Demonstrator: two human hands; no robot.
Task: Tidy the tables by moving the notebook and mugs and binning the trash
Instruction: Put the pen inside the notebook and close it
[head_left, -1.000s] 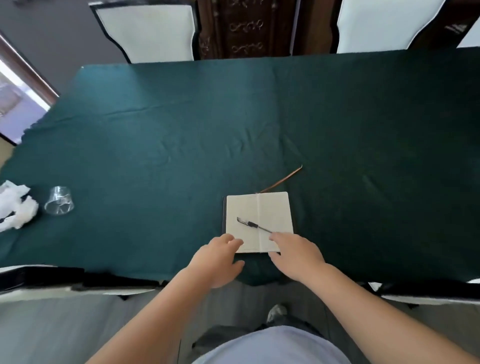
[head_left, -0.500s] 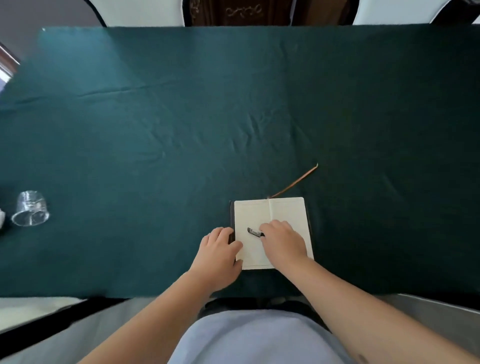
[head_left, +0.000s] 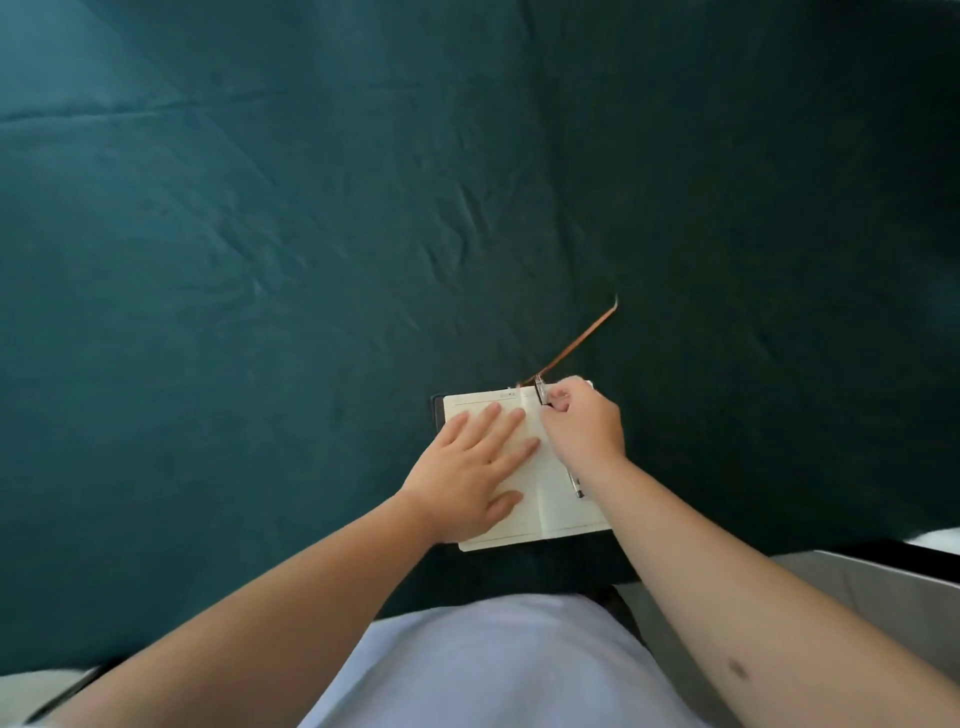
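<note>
A: Quick one. What changes from half a second back?

B: Your left hand (head_left: 470, 475) moves off the notebook's (head_left: 553, 512) left edge and now lies flat on the left page, fingers spread, clamped on nothing. Your right hand (head_left: 584, 426) slides up toward the top of the spine. The glass that sat far left is out of view; you are closer in.

A: Right grip?

B: Closed around the pen (head_left: 540, 392): its clear end sticks out above your knuckles at the top of the centre fold, and its other end shows below your wrist over the right page.

A: Any writing?

B: Faint print at the top of the left page, too small to read. No brand visible.

A: Where's the notebook?

B: Open on the green tabletop (head_left: 260, 260), near the edge closest to you, right under both hands. The brown ribbon bookmark (head_left: 579, 340) runs from the spine up and to the right across the cloth.
</note>
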